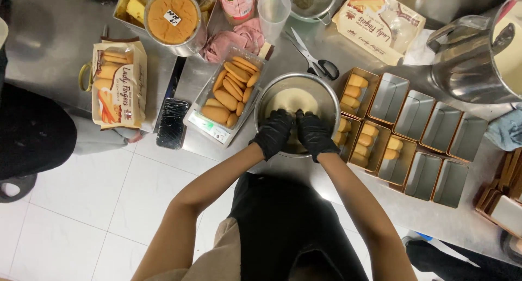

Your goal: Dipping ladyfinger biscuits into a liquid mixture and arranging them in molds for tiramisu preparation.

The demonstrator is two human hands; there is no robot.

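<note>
— What are the two hands doing?

— Both are wearing black gloves and are reaching down into the round steel bowl (298, 113) on the steel counter (326, 177). The left hand (274, 131) and the right hand (314, 133) are sitting side by side, nearly touching, fingers curling downward over pale cream in the bowl. Something small may be pinched between them, but I cannot tell whether they are gripping anything.

— Where is the bowl sitting?

— Right at the counter's near edge, in front of the person. Just left of it a clear plastic tray of ladyfinger biscuits (231, 90) is lying at an angle. Just right of it, rectangular foil tins (413, 134) are standing in two rows; the ones nearest the bowl are holding biscuit pieces (370, 139), the farther ones are showing bare metal.

— Anything else close by?

— Scissors (318, 63) are lying behind the bowl, beside a pink cloth (239, 39) and a clear plastic cup (273, 11). An unopened biscuit packet (118, 85) is lying far left, and a large steel pitcher (478, 58) is standing at the far right.
</note>
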